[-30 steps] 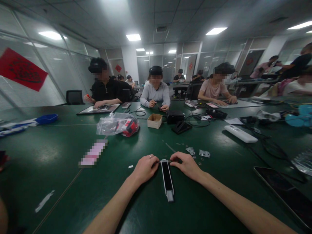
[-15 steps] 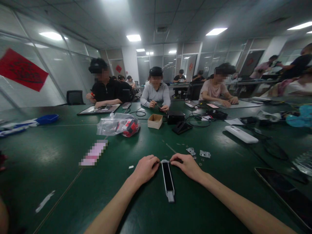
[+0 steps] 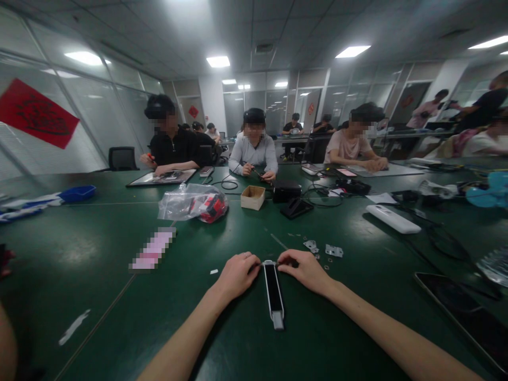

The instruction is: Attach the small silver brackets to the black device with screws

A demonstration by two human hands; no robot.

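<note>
A long, narrow black piece with a whitish frame (image 3: 273,288) lies on the green table in front of me, and a pale block sits at its near end. At its far end, my left hand (image 3: 239,272) pinches the left corner with thumb and fingers. My right hand (image 3: 304,269) is closed in the same way at the right corner. Whatever small part may be between the fingertips is too small to make out. Just beyond my right hand lie small metal plates (image 3: 334,250) and several tiny rings. A white scrap (image 3: 214,271) is left of my left hand.
Farther back are a plastic bag with red and black contents (image 3: 212,205), a small open box (image 3: 253,198) and a black box (image 3: 286,191). A white case (image 3: 392,219) and a dark phone-like slab (image 3: 462,317) lie at right, among cables. People sit across the table.
My hands and the narrow piece stay nearly where they were. At the far left edge, another person's arm and a dark red object have shifted slightly.
</note>
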